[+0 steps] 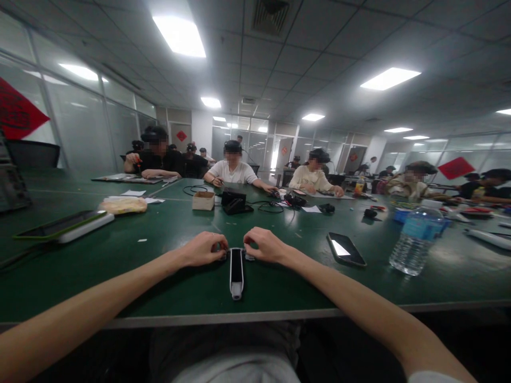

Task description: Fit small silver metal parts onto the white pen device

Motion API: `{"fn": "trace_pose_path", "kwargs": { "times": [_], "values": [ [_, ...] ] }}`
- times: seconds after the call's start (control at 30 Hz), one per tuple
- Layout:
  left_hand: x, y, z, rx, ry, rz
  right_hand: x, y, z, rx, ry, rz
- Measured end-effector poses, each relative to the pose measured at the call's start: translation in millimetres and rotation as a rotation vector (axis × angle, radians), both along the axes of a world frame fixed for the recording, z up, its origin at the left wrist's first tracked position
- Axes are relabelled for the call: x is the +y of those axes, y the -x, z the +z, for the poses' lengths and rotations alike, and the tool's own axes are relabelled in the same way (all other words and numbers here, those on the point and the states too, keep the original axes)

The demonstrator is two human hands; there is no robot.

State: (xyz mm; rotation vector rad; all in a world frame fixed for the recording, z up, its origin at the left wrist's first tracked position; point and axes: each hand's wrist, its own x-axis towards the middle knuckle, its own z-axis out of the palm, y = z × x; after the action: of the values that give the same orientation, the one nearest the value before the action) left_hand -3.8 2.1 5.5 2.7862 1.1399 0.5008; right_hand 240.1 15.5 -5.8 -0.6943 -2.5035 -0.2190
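Observation:
A narrow white device with a black face [236, 271] lies lengthwise on the green table [167, 276], close to its front edge. My left hand [203, 249] rests at the device's far left end, fingers curled and pinched on a small part I cannot make out. My right hand [265, 246] sits at the far right end, fingers likewise curled in a pinch beside the device's top. Both forearms stretch out from the bottom corners of the view.
A dark phone [345, 249] lies right of my hands, a water bottle [417, 236] further right. A tablet-like flat device [64, 226] lies left, with a small cardboard box [203, 200], black gadgets and cables behind. Several people sit along the far side.

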Motion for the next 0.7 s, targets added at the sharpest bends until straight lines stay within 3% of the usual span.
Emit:
{"fn": "trace_pose_path", "kwargs": {
  "times": [0.7],
  "values": [
    [-0.5,-0.8,-2.0,-0.051,-0.005,-0.026,-1.9,3.4,-4.0,0.043,-0.051,0.073]
  ]
}}
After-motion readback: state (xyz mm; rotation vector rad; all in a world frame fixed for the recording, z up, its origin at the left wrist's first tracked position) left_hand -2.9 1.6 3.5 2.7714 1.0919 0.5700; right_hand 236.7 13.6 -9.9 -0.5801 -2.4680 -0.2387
